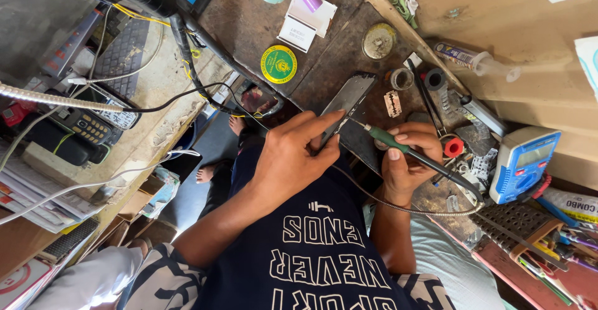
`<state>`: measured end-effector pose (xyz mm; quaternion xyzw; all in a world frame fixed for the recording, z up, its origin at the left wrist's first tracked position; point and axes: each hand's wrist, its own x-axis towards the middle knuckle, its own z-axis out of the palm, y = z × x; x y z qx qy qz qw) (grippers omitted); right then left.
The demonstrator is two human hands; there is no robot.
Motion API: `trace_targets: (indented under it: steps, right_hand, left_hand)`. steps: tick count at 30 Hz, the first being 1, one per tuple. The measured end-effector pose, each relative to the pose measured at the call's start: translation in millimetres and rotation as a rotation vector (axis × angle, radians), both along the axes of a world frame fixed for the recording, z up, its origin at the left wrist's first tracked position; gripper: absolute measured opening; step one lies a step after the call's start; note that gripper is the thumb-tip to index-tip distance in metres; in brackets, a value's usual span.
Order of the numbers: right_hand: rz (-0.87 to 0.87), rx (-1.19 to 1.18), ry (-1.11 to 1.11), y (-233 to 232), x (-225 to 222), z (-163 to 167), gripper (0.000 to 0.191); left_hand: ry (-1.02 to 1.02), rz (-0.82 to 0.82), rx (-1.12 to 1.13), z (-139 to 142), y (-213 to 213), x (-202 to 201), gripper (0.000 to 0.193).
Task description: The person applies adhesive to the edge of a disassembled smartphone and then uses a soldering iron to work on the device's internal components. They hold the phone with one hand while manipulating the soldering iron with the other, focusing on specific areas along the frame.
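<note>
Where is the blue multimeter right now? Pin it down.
In the head view, the blue multimeter lies at the right edge of the workbench, just right of the red-tipped tool and beyond the hand holding the green-handled soldering iron.

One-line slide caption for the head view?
Left hand steadies a dark phone frame while right hand applies a green-handled soldering iron on a cluttered workbench.

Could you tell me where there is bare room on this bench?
Bare bench between the round yellow sticker and the phone panel; bare wooden board above the tube. Crowded around the right hand, its green-handled tool and multimeter.
</note>
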<state>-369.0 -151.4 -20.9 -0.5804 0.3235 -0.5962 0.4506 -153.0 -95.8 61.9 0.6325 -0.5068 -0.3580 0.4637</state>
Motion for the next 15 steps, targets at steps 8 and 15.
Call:
trace_targets:
  steps: [8, 15]
  right_hand:
    - [-0.017, -0.008, -0.001, -0.4, -0.7, 0.0, 0.022]
    - [0.007, 0.016, -0.018, -0.3, 0.2, 1.5, 0.021]
  left_hand:
    - [-0.008, -0.004, -0.008, -0.5, 0.0, 1.0, 0.039]
    - [-0.008, -0.003, -0.003, -0.7, 0.0, 0.1, 0.039]
